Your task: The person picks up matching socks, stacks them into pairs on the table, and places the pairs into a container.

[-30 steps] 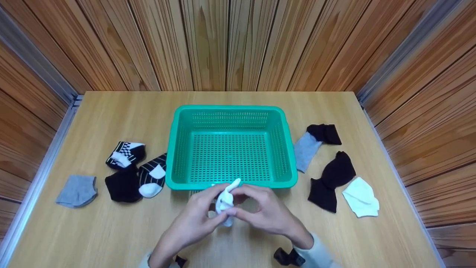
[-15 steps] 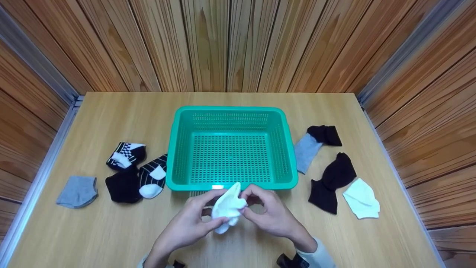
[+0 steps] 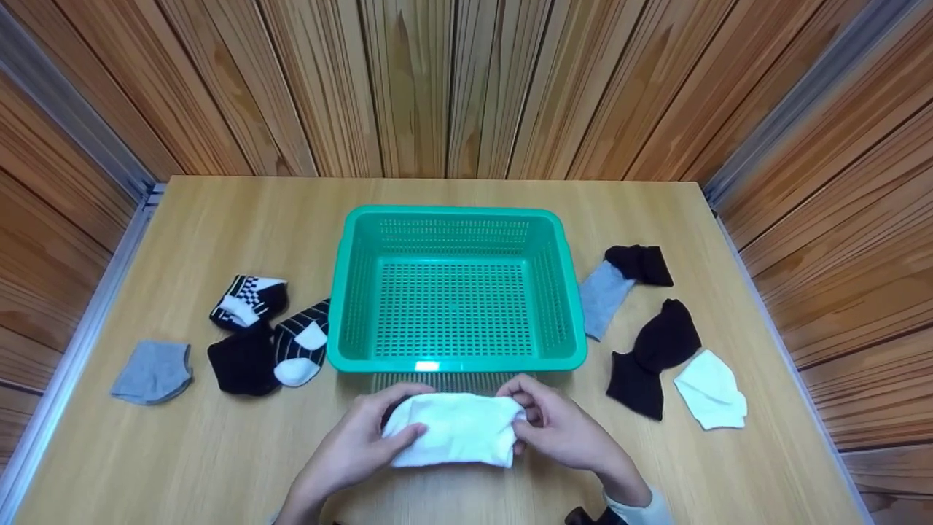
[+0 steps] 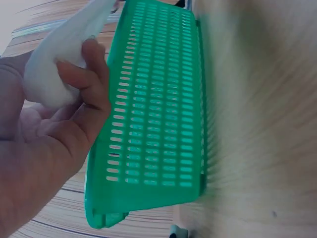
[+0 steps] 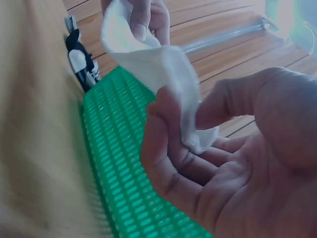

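Note:
A white sock (image 3: 455, 430) is stretched flat between my two hands, in front of the basket's near side. My left hand (image 3: 364, 434) grips its left end, thumb on the near face and fingers behind. At the other end my right hand (image 3: 565, 430) pinches the sock's edge between thumb and fingers. In the right wrist view the white sock (image 5: 148, 67) runs from the right fingertips up to the left hand (image 5: 151, 22). The left wrist view shows curled fingers against the white cloth (image 4: 52, 72).
A green plastic basket (image 3: 455, 364) stands mid-table. To its left lie a grey sock (image 3: 151, 372), a black sock (image 3: 244, 364) and patterned socks (image 3: 251, 299). Rightward are a grey sock (image 3: 605, 299), black socks (image 3: 667, 335) and a white sock (image 3: 711, 390). Wood-panelled walls enclose the table.
The white sock has gone from bunched between the fingers to spread out flat. My hands have moved apart, the right one to the right. The basket and other socks stay put.

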